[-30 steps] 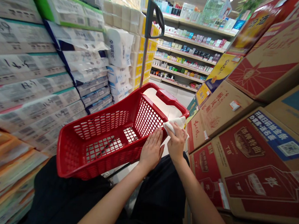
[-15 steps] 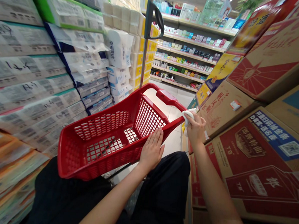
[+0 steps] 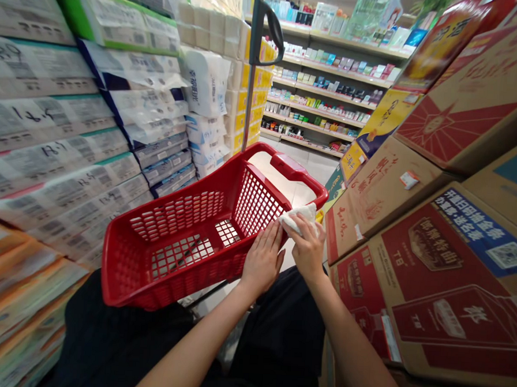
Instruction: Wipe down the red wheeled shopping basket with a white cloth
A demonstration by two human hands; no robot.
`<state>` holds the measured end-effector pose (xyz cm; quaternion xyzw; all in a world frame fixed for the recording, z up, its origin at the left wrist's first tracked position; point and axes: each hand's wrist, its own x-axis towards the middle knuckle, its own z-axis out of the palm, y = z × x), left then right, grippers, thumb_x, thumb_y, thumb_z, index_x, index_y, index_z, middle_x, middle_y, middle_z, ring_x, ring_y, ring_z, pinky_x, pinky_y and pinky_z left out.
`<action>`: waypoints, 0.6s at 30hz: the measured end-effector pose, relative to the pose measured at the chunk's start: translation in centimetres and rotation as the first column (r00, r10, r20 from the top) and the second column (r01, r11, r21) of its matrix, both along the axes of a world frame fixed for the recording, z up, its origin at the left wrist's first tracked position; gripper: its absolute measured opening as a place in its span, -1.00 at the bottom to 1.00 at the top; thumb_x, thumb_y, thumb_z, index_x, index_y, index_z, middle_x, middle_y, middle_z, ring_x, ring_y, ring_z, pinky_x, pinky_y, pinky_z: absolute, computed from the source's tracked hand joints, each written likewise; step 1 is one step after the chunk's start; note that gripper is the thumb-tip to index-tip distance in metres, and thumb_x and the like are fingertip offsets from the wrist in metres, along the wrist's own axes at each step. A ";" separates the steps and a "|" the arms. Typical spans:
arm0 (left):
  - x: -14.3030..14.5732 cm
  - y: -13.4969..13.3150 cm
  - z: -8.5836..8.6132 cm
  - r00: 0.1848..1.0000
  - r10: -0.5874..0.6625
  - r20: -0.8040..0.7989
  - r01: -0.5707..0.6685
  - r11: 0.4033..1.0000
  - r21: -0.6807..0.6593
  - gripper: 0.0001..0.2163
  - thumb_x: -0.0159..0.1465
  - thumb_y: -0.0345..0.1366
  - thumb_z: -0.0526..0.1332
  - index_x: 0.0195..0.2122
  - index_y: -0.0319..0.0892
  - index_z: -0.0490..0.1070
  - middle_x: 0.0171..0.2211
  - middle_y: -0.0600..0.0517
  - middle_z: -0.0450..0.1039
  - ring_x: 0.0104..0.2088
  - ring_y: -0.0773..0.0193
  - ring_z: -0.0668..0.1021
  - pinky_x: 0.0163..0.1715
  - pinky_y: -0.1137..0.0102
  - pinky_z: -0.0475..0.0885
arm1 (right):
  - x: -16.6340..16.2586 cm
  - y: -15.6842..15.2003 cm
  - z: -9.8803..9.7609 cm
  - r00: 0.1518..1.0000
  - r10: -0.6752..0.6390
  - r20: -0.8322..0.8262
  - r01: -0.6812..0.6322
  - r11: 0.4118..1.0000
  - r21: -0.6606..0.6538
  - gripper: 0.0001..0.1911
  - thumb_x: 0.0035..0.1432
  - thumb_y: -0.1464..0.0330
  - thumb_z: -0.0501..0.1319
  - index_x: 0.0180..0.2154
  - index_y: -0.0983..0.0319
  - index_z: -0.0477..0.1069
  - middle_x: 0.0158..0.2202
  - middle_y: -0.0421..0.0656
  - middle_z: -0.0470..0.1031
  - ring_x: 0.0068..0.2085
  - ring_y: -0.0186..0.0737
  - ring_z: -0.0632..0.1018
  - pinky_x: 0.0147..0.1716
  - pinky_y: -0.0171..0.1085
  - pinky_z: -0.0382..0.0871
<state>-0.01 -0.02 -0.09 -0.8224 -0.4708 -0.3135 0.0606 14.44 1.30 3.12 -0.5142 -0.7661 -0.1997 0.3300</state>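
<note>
A red plastic shopping basket [image 3: 128,250] with latticed walls and floor stands in front of me, its long handle frame [image 3: 292,165] reaching to the far right. My left hand [image 3: 261,260] lies flat on the near side rim, fingers stretched out and together. In my right hand [image 3: 306,246] is a white cloth [image 3: 299,214], pressed onto the rim where the handle arm meets the basket's corner. The two hands are close together there. A grey pole with a dark loop grip [image 3: 270,35] rises behind the basket.
Stacked packs of tissue paper [image 3: 72,114] wall off the left side. Cardboard cartons [image 3: 445,272] are piled along the right. Shelves of small boxed goods [image 3: 329,87] stand at the back, beyond a pale tiled floor [image 3: 304,151]. My dark-clothed legs [image 3: 284,327] are beneath the basket.
My right hand has moved left and toward me with the cloth, from the handle's right bend to beside my left hand. The left hand has stayed on the rim.
</note>
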 end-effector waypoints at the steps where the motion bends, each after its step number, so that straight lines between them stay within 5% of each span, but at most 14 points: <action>1: 0.0 0.0 0.0 1.000 0.002 -0.005 -0.002 1.000 0.001 -0.40 0.43 -0.24 -0.05 0.42 -0.33 -0.23 0.40 -0.15 -0.02 0.41 0.15 0.05 0.34 0.18 0.14 | 0.9 0.5 0.4 1.000 -0.001 0.019 0.000 1.000 0.002 -0.42 0.17 0.62 0.04 0.09 -0.01 0.45 0.16 -0.21 0.47 0.22 -0.20 0.41 0.25 -0.09 -0.09; 9: 0.0 0.1 -0.1 1.000 0.004 -0.013 -0.004 1.000 0.009 -0.41 0.42 -0.25 -0.03 0.41 -0.35 -0.18 0.41 -0.16 -0.04 0.41 0.13 0.05 0.34 0.18 0.12 | 8.2 5.8 3.8 0.982 -0.169 -0.082 0.172 0.985 0.022 -0.47 0.15 0.60 0.04 0.02 0.04 0.50 0.15 -0.17 0.46 0.17 -0.17 0.43 0.16 -0.10 0.06; 18: 0.1 -0.2 0.1 1.000 0.005 0.001 -0.005 1.000 -0.019 -0.40 0.43 -0.25 -0.03 0.42 -0.31 -0.24 0.41 -0.14 -0.03 0.41 0.12 0.05 0.34 0.15 0.13 | 2.4 2.1 1.3 0.972 -0.170 -0.160 0.178 0.984 0.032 -0.35 0.08 0.64 0.00 0.11 0.04 0.44 0.16 -0.14 0.45 0.23 -0.13 0.39 0.18 -0.07 0.09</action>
